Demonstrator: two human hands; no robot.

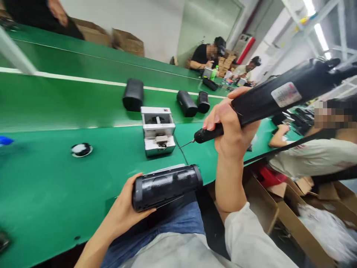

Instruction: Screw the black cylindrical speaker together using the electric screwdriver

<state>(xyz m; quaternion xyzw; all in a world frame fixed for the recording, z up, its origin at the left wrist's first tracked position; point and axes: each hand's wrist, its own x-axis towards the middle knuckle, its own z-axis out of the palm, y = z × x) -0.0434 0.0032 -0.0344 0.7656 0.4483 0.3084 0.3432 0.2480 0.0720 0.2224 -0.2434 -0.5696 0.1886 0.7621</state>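
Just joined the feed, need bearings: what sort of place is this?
Likely a factory assembly line: a green conveyor belt carries black cylindrical casings, the right hand holds an electric screwdriver, and other people work alongside.

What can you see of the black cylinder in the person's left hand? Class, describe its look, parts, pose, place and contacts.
The black cylinder looks like glossy plastic, with a fine mesh pattern along its side and plain darker bands at both ends. It lies nearly level, right end slightly higher, over the person's lap at the near edge of the green table. The left hand grips its left end. The electric screwdriver in the right hand is above it, apart.
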